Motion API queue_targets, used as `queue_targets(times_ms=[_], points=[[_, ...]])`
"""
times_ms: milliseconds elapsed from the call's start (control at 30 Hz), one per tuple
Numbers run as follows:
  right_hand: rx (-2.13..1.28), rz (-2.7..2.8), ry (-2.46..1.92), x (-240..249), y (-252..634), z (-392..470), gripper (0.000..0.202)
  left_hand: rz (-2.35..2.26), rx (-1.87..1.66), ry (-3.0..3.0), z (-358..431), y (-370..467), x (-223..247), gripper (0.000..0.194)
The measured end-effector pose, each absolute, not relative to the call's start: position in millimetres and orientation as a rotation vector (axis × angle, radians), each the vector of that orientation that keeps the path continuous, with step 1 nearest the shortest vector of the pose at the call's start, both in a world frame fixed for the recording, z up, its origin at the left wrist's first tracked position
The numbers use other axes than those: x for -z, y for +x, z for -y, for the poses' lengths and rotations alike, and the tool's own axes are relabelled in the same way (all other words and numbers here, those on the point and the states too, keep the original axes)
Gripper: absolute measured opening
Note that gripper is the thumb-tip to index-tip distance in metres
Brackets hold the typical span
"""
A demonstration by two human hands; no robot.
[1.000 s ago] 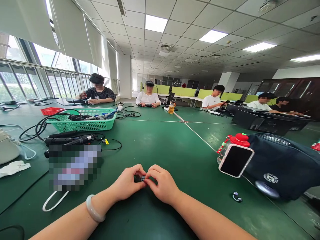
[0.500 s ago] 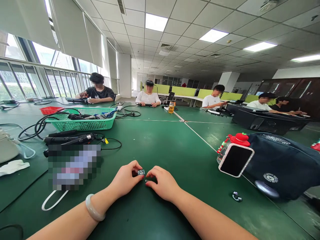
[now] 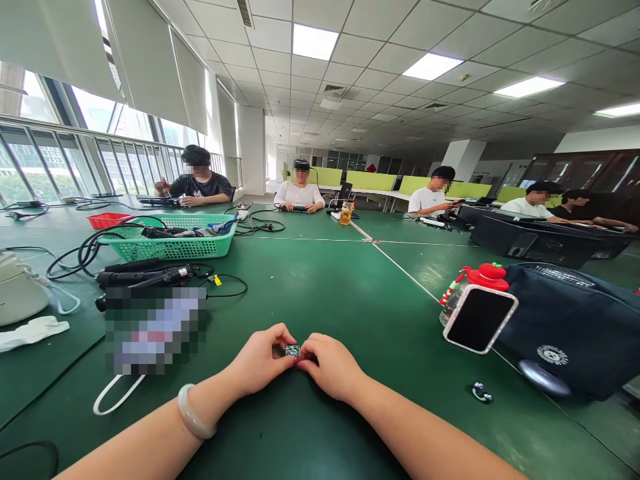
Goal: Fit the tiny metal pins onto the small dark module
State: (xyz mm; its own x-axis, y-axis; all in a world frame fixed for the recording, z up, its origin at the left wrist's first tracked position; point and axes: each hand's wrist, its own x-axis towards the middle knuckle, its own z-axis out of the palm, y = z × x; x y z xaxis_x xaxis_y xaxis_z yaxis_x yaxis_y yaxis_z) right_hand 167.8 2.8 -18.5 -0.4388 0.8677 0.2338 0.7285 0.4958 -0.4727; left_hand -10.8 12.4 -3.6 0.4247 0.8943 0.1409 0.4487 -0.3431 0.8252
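Observation:
My left hand (image 3: 261,360) pinches a small dark, white-marked piece that looks like a circuit board (image 3: 293,351) between thumb and fingers, just above the green table (image 3: 300,427). My right hand (image 3: 330,365) is closed at the fingertips against the board's right edge. Whatever sits between those right fingertips is hidden now. Both sets of fingertips nearly touch in front of me. A pale bangle (image 3: 193,413) circles my left wrist.
To the left lie a green basket (image 3: 175,250) of cables, black tools (image 3: 150,277) and a blurred-out pouch (image 3: 160,333). On the right are a phone (image 3: 481,319) leaning on a red-lidded bottle, a dark bag (image 3: 580,327) and a small shiny object (image 3: 481,393). Several people sit farther off.
My two hands have come together. The small piece seen at my right fingertips has moved to the board and is now covered. The whole view has shifted slightly.

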Motion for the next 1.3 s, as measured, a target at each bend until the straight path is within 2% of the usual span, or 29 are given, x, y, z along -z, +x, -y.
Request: queue_targets(times_ms=[267, 667, 967, 1300], points=[[-0.461, 2.267, -1.308, 19.9, 168.9, -3.0, 0.004, -1.136, -0.798, 1.96, -12.9, -11.7, 7.2, 0.017], [-0.569, 2.245, -1.197, 19.7, 172.7, -3.4, 0.014, -1.151, -0.817, 1.933, -11.9, -10.7, 5.0, 0.018], [-0.464, 2.276, -1.271, 18.9, 169.4, -1.9, 0.002, -1.046, -0.745, 1.866, -14.5, -13.0, 8.4, 0.021], [-0.414, 2.31, -1.245, 19.1, 163.5, 0.4, 0.01, -1.004, -0.776, 1.87, -11.6, -11.5, 5.8, 0.019]])
